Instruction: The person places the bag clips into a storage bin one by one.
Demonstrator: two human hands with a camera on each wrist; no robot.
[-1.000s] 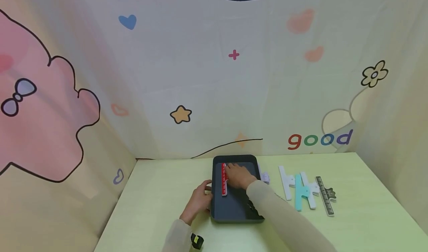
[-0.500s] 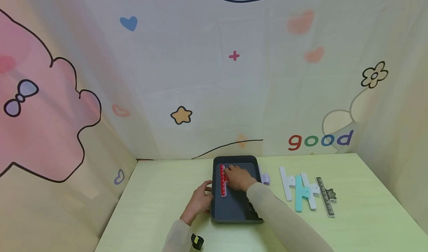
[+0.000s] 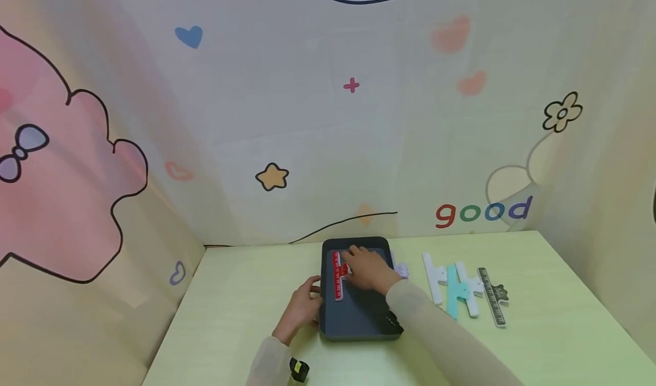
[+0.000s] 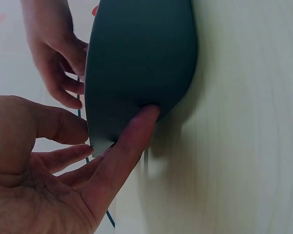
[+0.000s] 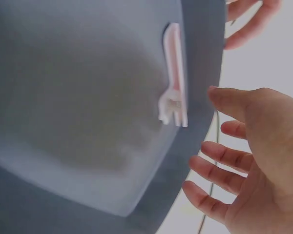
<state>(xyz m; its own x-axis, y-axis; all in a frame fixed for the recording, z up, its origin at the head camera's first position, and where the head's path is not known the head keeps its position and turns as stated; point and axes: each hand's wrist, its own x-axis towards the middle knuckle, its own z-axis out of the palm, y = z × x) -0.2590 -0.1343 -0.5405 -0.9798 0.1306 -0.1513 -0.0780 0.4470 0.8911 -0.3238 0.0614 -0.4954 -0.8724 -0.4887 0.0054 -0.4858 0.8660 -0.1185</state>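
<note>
A red ruler clip (image 3: 337, 276) lies lengthwise along the left inner side of a dark grey tray (image 3: 359, 330). In the right wrist view the clip (image 5: 175, 73) looks pale and sits flat against the tray wall. My right hand (image 3: 366, 269) is over the tray, just right of the clip; its fingers (image 5: 215, 173) are spread and hold nothing. At the tray's left outer wall is my left hand (image 3: 299, 308). In the left wrist view that hand (image 4: 49, 185) touches the rim and outer wall with fairly straight fingers (image 4: 136, 131).
To the right of the tray lie several more ruler clips: a white one (image 3: 431, 278), a turquoise one (image 3: 452, 295), another white one (image 3: 466, 295) and a black one (image 3: 492, 298). A lilac clip (image 3: 402, 270) shows beside the tray. A patterned curtain (image 3: 307, 118) stands behind the table.
The red clip has shifted slightly left in the tray. My right hand has let go of it and moved a little right, uncovering its handle. My left hand stays at the tray wall.
</note>
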